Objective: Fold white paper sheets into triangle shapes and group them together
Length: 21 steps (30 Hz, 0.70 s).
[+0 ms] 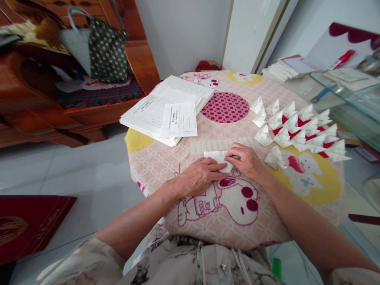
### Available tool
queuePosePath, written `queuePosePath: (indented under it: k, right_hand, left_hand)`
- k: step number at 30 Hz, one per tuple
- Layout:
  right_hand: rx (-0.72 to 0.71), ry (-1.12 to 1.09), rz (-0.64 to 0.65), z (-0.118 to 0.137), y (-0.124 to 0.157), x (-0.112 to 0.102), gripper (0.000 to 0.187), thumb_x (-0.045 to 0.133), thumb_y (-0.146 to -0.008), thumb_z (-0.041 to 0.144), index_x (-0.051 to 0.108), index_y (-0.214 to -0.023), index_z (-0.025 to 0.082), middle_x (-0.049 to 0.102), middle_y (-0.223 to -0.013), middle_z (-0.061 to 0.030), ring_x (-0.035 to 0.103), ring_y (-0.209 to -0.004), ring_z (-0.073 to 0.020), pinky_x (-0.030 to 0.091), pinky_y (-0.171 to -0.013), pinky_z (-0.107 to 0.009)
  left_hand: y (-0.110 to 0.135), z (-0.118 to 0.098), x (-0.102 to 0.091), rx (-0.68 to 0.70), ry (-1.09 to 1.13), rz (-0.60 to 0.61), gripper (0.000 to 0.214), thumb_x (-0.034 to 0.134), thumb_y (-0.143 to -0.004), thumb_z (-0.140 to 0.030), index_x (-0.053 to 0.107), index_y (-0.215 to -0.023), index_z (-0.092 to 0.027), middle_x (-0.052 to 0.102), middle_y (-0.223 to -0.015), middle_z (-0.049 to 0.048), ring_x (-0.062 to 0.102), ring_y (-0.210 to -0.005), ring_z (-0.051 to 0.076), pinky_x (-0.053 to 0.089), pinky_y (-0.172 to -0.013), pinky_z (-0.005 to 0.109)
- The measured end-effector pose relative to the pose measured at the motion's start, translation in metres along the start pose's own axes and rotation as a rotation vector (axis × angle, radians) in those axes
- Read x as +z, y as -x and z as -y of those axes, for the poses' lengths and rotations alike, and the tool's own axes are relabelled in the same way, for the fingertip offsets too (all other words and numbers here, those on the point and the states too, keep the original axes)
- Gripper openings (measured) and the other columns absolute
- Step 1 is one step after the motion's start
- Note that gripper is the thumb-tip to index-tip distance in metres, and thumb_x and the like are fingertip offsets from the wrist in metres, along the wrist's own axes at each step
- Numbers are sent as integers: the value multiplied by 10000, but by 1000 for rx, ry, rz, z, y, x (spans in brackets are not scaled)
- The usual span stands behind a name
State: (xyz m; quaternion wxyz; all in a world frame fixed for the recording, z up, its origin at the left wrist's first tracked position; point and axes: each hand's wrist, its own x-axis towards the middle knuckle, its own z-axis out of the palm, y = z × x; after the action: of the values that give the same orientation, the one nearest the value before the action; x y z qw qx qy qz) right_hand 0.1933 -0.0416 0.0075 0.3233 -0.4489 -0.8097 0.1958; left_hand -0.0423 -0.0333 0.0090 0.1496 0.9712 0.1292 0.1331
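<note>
Paper (219,158) lies under the flat left hand (199,174), right grip (245,159) pinching its edge.

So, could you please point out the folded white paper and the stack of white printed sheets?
Folded white paper (217,154): head view, upper part.
Stack of white printed sheets (154,107): head view, top sheet.

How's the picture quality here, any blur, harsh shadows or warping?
Head view, middle: soft light, no harsh shadows across the left hand or right hand; head view, left: the wooden bench looks stretched, wide-angle style; head view, paper stack: small print too soft to read; head view, right: red pen looks blurred.
</note>
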Motion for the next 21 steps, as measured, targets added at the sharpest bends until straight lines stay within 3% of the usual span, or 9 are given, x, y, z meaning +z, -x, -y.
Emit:
queuePosePath:
  k: [21]
  right_hand:
    - [34,121,7,-3,-2,1,175,635,-856,133,612,-690,182,555,-720,-29,533,-730,-187,405,-698,-320]
  left_hand:
    - [0,0,0,5,18,3,383,473,-963,-155,632,-1304,-226,580,-1433,64,557,-1162,243,457,-1003,412]
